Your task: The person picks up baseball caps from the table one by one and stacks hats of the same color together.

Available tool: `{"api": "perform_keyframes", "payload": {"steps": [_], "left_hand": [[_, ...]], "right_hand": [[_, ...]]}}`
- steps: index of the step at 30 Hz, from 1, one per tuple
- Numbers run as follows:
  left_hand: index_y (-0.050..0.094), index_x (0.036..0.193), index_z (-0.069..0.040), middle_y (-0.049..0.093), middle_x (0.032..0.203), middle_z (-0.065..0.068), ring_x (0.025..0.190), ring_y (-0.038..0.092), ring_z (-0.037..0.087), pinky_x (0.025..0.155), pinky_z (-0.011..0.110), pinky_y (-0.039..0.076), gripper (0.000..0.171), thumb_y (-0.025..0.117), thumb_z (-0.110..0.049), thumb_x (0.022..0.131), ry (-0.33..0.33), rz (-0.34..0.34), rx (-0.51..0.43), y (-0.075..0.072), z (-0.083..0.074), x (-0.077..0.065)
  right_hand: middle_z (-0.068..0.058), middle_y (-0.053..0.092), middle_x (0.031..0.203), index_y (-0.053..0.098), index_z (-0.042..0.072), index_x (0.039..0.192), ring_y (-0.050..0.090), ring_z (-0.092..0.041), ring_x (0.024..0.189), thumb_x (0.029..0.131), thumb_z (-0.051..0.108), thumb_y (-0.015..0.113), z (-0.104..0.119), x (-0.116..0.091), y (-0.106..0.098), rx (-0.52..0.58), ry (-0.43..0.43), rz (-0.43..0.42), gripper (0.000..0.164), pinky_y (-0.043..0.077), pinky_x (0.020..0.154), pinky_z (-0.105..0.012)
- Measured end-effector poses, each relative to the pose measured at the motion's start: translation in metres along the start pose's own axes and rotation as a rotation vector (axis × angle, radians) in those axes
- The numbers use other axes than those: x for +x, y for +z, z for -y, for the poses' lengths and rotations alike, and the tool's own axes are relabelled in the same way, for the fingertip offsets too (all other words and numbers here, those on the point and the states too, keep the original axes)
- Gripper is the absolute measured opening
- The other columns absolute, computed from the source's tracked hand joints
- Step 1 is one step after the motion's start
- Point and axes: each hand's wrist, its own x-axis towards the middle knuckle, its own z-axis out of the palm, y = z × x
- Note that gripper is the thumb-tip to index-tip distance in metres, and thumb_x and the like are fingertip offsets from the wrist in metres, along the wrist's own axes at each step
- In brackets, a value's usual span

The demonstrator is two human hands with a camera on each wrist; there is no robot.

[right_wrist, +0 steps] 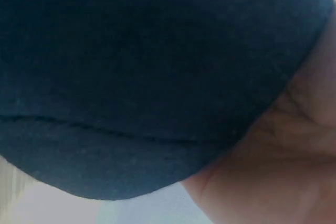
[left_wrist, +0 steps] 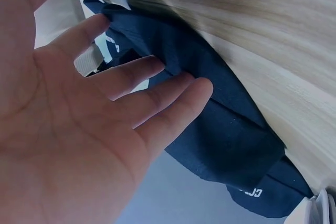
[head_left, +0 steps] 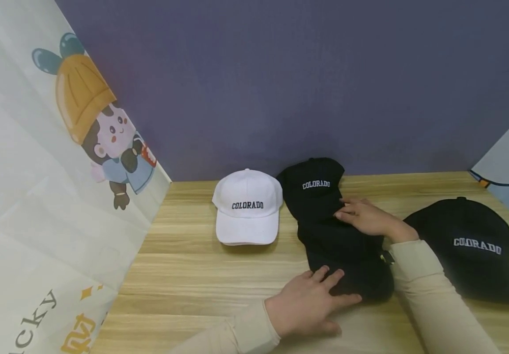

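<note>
A black cap (head_left: 347,275) lies in the middle of the table, its brim toward me. My left hand (head_left: 303,302) is palm down by that brim, fingers spread, the tips overlapping its edge in the head view. In the left wrist view the left hand's fingers (left_wrist: 157,93) are extended beside the dark cloth. Over the far side of the same cap, my right hand (head_left: 367,218) reaches from the right with fairly straight fingers and thumb at the crown. Dark cap cloth (right_wrist: 131,77) fills most of the right wrist view and hides those fingers.
Behind the middle cap stands another black cap (head_left: 314,187) lettered COLORADO. A white COLORADO cap (head_left: 247,206) sits left of it. To the right, beyond my right sleeve (head_left: 440,290), is a further black cap (head_left: 466,246). A dark wall panel (head_left: 303,88) borders the wooden table (head_left: 183,265).
</note>
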Motion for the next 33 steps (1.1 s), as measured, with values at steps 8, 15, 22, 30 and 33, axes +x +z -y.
{"api": "perform_keyframes", "payload": {"steps": [8,15,22,30,33], "left_hand": [[0.037,0.154,-0.05,0.044,0.159,0.001,0.138,0.053,0.023,0.103,0.03,0.052,0.068,0.058,-0.068,0.093,-0.003,-0.009,0.016,-0.003,0.001,-0.001],[0.039,0.152,-0.051,0.046,0.158,0.0,0.136,0.054,0.022,0.102,0.029,0.052,0.065,0.057,-0.069,0.093,0.003,0.003,-0.006,-0.006,0.003,-0.002],[0.041,0.152,-0.051,0.047,0.157,-0.001,0.135,0.055,0.021,0.101,0.029,0.053,0.064,0.057,-0.07,0.093,0.005,0.001,-0.004,-0.006,0.002,-0.002],[0.04,0.152,-0.051,0.047,0.157,-0.001,0.135,0.054,0.021,0.1,0.029,0.053,0.065,0.057,-0.07,0.093,0.002,0.0,-0.011,-0.006,0.003,-0.002],[0.04,0.152,-0.051,0.047,0.157,-0.001,0.135,0.054,0.021,0.1,0.029,0.053,0.065,0.057,-0.07,0.093,-0.002,0.002,-0.01,-0.006,0.003,-0.002]], "right_hand": [[-0.032,0.029,0.162,0.072,0.003,0.124,0.013,-0.063,0.146,0.108,0.037,0.049,-0.003,0.004,0.002,0.018,-0.008,0.026,0.044,0.014,0.112,-0.079],[-0.028,0.036,0.16,0.071,0.005,0.128,0.004,-0.058,0.149,0.107,0.046,0.045,-0.003,0.006,0.006,0.051,0.037,0.084,0.053,0.008,0.112,-0.08],[-0.025,0.05,0.152,0.037,0.0,0.156,0.002,-0.056,0.15,0.108,0.05,0.041,0.002,0.005,0.006,0.057,0.093,0.151,0.069,0.007,0.111,-0.081],[-0.028,0.013,0.168,0.046,0.004,0.153,0.003,-0.064,0.148,0.107,0.044,0.047,0.005,-0.002,0.001,0.004,-0.033,0.099,0.06,0.006,0.11,-0.082],[-0.027,0.013,0.168,0.041,0.006,0.156,0.005,-0.065,0.147,0.106,0.042,0.052,0.007,-0.004,-0.001,-0.021,-0.08,0.046,0.062,0.01,0.109,-0.082]]}}
